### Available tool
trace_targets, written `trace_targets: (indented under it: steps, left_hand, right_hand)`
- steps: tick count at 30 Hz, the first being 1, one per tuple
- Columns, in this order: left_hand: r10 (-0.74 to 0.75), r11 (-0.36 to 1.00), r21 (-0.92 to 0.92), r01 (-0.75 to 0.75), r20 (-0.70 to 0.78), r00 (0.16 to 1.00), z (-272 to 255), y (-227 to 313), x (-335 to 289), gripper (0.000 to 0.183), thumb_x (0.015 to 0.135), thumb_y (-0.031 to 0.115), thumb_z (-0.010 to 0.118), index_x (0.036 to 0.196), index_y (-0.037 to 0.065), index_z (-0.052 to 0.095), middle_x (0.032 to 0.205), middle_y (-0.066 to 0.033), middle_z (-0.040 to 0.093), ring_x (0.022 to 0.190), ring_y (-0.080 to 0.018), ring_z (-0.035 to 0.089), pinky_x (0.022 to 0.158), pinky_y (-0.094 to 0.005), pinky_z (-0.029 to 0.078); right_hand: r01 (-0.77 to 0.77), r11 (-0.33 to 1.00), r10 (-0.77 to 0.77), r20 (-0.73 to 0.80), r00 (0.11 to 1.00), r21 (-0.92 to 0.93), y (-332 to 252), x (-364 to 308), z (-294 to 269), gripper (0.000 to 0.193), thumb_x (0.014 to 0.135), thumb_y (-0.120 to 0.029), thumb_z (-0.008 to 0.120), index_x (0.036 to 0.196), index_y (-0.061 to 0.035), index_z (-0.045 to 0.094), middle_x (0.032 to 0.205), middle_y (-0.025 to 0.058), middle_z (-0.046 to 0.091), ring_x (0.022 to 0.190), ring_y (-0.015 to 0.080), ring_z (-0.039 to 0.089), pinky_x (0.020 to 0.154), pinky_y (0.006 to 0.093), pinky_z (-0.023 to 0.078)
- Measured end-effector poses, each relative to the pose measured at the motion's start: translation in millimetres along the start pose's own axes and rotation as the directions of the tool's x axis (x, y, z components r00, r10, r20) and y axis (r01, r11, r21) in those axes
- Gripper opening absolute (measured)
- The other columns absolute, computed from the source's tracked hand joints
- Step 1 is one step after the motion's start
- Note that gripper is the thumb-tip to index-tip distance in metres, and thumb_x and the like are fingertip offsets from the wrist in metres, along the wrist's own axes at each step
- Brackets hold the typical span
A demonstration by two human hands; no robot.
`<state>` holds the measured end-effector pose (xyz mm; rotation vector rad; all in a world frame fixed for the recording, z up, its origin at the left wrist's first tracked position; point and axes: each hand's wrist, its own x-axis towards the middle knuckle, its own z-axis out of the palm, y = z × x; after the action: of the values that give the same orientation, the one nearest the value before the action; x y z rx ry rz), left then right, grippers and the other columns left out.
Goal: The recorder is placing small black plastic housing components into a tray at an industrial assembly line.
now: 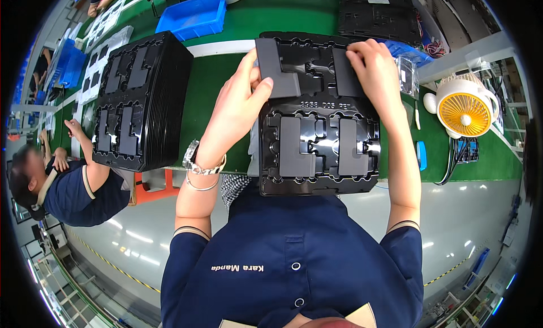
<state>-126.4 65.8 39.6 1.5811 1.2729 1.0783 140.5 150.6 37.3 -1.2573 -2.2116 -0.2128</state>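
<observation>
In front of me lies a black moulded plastic tray (322, 186) with shaped pockets. My left hand (232, 116) grips a dark grey L-shaped piece (272, 67) by its left edge, thumb on top, over the tray's far left pocket. My right hand (378, 73) has its fingers bent at the right edge of another dark grey piece (347, 76) in the far right pocket; its fingertips are partly hidden. Two more such pieces, a near left piece (293, 152) and a near right piece (350, 152), lie in the near pockets.
A tall stack of similar filled black trays (161, 90) stands to the left. Beyond it are a blue bin (195, 16) and a seated co-worker (85, 186). To the right stand a white and yellow fan (465, 110) and a small blue object (421, 155). Black trays (376, 16) lie at far right.
</observation>
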Motion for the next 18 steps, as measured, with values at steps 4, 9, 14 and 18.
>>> trace_targets:
  steps: [4, 9, 14, 18]
  left_hand:
    - [0.034, 0.963, 0.27, -0.023, -0.034, 0.999, 7, 6, 11, 0.063, 0.093, 0.016, 0.06, 0.148, 0.002, 0.032, 0.07, -0.0012, 0.052, 0.059, -0.0086, 0.047, 0.06, -0.0272, 0.042]
    - [0.033, 0.866, 0.499, 0.003, -0.064, 0.997, 8, 19, 12, 0.046, 0.091, 0.026, 0.065, 0.129, 0.004, 0.053, 0.066, -0.0016, 0.055, 0.056, -0.0136, 0.052, 0.056, -0.03, 0.043]
    - [0.141, 0.98, -0.138, -0.145, -0.04, 0.989, 31, 27, -3, 0.036, 0.09, 0.026, 0.067, 0.116, 0.002, 0.059, 0.086, -0.0038, 0.064, 0.069, -0.0107, 0.057, 0.063, -0.0287, 0.048]
    - [0.072, 0.951, -0.299, -0.08, -0.039, 0.997, 36, 40, -17, 0.026, 0.091, 0.021, 0.065, 0.105, 0.0, 0.059, 0.084, 0.0012, 0.06, 0.072, -0.0054, 0.053, 0.063, -0.0233, 0.045]
  right_hand:
    - [-0.142, 0.985, 0.133, 0.093, 0.987, 0.097, -7, 1, -1, 0.02, 0.081, -0.018, 0.071, 0.093, -0.0029, 0.066, 0.08, 0.0094, 0.062, 0.083, 0.0299, 0.057, 0.076, 0.041, 0.046]
    - [-0.483, 0.606, 0.306, 0.376, 0.875, 0.632, -6, 16, -30, 0.019, 0.086, -0.014, 0.07, 0.092, -0.0034, 0.055, 0.071, -0.0026, 0.055, 0.067, 0.0059, 0.046, 0.064, 0.0249, 0.041]
    - [-0.321, 0.445, 0.2, 0.257, 0.946, 0.836, -70, 24, -55, 0.021, 0.084, -0.012, 0.071, 0.093, -0.0033, 0.054, 0.071, -0.0003, 0.058, 0.069, 0.005, 0.054, 0.065, 0.0221, 0.043]
    - [-0.329, 0.209, 0.148, 0.303, 0.941, 0.921, -103, 23, -54, 0.022, 0.086, -0.013, 0.069, 0.097, 0.0002, 0.055, 0.079, 0.0045, 0.062, 0.067, 0.0076, 0.058, 0.058, 0.022, 0.048]
